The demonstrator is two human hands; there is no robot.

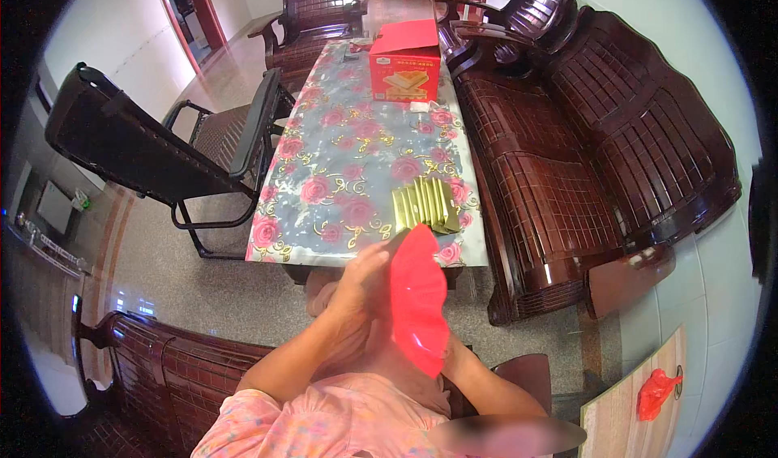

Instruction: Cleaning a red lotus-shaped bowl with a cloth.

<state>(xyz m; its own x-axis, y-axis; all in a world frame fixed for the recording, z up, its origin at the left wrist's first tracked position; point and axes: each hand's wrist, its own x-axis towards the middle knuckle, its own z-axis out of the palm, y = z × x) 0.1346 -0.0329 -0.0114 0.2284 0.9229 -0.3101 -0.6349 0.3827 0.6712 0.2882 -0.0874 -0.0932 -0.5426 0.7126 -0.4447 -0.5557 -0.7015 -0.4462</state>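
Note:
A red plastic dish [418,300] with a wavy rim is tilted on edge above my lap, close to the table's near edge. My left hand [366,266] grips its far left side, the thumb along a dark part that I cannot make out. At the near right end, my right hand [448,350] is mostly hidden behind the dish and appears to hold it. Just beyond the dish, several gold-green foil packets [424,204] lean in a row on the table [331,166], which has a flowered cover.
A red carton [404,72] with a cake picture stands farther back, its lid partly raised. White scraps [420,106] lie before it. A dark wooden sofa [559,209] flanks the right; a black folding chair [152,136] is left. A red plastic bag [655,394] rests on a wooden board [632,391].

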